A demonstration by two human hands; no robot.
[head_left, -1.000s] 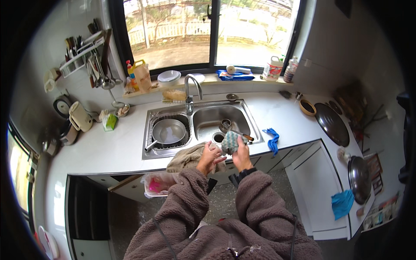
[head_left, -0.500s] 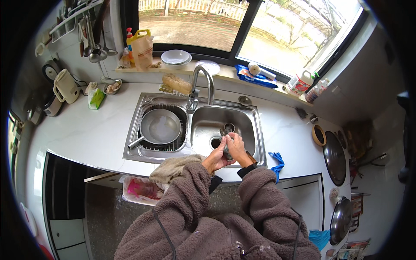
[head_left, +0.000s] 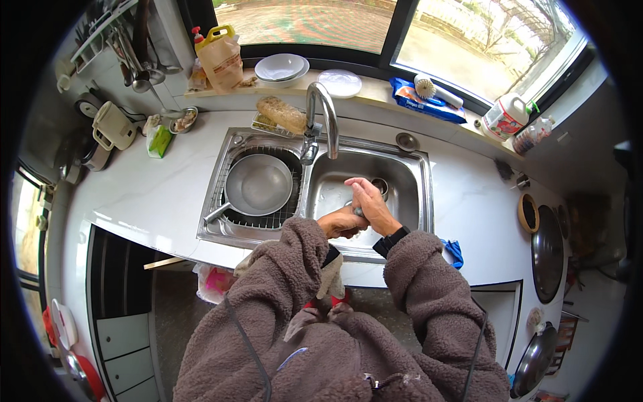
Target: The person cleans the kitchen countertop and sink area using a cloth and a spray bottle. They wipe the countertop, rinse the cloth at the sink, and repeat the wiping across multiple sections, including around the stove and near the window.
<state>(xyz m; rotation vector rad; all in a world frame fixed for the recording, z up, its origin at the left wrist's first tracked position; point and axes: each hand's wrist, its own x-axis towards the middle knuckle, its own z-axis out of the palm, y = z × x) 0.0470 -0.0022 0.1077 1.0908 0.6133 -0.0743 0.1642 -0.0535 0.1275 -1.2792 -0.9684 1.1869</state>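
Both of my hands are together over the near side of the sink's right basin point(head_left: 408, 181). My left hand point(head_left: 340, 222) is closed around a small grey thing point(head_left: 359, 211), which is mostly hidden between my palms. Over it, my right hand point(head_left: 375, 205) bends from the right with its fingers pressed together, pointing up and left. What the grey thing is I cannot make out. Just beyond my right hand is a small round metal cup shape point(head_left: 381, 186) in the basin; whether it joins the grey thing is hidden.
A metal pan point(head_left: 258, 184) rests on a wire rack in the left basin. The tap point(head_left: 324, 120) arches between the basins. A blue glove-like cloth point(head_left: 453, 253) lies at the counter's front edge. Plates point(head_left: 339, 83), a brush point(head_left: 424, 86) and bottles line the sill.
My right hand has tilted over the left, its fingers now pointing up and left. The dark thing between my hands shows less. The whole view has shifted, with the sink appearing further right.
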